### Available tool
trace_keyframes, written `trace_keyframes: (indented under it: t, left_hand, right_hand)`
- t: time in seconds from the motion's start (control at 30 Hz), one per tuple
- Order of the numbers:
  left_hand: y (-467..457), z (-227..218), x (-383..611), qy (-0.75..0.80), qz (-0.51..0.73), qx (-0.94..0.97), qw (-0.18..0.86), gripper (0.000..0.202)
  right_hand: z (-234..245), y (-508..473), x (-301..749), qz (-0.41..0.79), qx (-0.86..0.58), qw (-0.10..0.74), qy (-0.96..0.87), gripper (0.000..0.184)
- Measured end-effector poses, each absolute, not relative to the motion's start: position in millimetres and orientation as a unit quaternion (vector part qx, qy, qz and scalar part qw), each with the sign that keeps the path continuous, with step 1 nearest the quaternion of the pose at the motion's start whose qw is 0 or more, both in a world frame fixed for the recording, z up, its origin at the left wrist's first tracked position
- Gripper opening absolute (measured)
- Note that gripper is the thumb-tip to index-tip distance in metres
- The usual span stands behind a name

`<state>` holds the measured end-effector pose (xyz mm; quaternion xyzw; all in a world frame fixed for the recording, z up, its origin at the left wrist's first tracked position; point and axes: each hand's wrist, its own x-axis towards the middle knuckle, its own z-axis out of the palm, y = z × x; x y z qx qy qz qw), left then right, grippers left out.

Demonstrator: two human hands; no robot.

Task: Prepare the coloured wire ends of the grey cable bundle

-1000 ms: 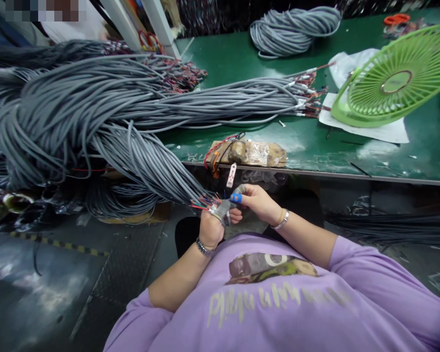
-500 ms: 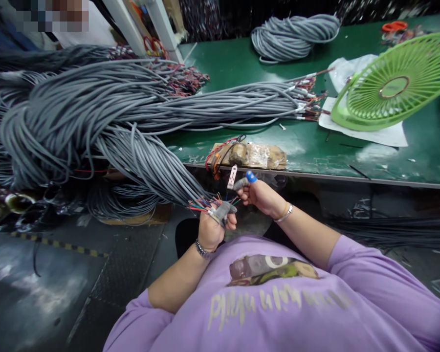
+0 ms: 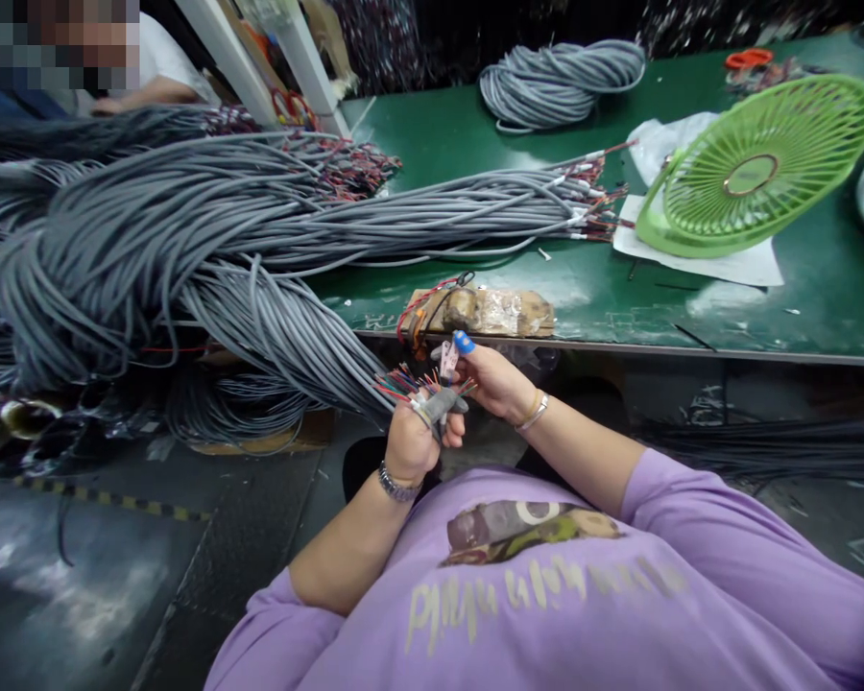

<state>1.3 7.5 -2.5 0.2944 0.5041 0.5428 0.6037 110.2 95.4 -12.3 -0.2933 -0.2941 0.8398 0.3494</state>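
My left hand (image 3: pixel 419 430) is closed around the end of a bundle of grey cables (image 3: pixel 317 336). Stripped coloured wire ends (image 3: pixel 399 384) fan out above its grey-covered fingers. Just to the right, my right hand (image 3: pixel 495 382) has its fingers bent in a pinch, one tip in a blue cover. Between those fingertips is a small pinkish-white strip with dark marks (image 3: pixel 447 361), close to the wire ends. Parts of the fingers behind the strip are hidden.
On the green bench (image 3: pixel 590 312) lie more grey cables (image 3: pixel 432 216), a cable coil (image 3: pixel 562 82), a green fan (image 3: pixel 756 173) on paper, and orange-handled scissors (image 3: pixel 749 59). A wrapped wooden board (image 3: pixel 504 312) sits at the front edge. A person's arm (image 3: pixel 151 94) shows at upper left.
My right hand has moved left, bringing its blue-covered fingertip against the pinkish-white strip. My left hand keeps its hold on the cables. The view has shifted slightly.
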Motion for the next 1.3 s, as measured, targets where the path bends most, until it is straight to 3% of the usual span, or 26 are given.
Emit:
trace_keyframes:
  t: [0.47,0.9,1.07,1.3]
  left_hand:
    - [9,-8,3,0.519,0.526,0.302,0.602,0.039]
    - [-8,-7,4,0.523,0.562,0.312,0.560,0.041]
    - [-6,-7,4,0.521,0.578,0.306,0.548,0.039]
    - [2,-5,1,0.514,0.584,0.285,0.560,0.038]
  right_hand:
    - [-13,93,103,0.815,-0.296,0.413,-0.277,0.048]
    - [-8,91,118,0.877,-0.277,0.296,-0.256,0.049]
    - [-9,87,116,0.837,-0.273,0.355,-0.313,0.034]
    - [-23,85,109,0.766,-0.315,0.419,-0.372,0.051]
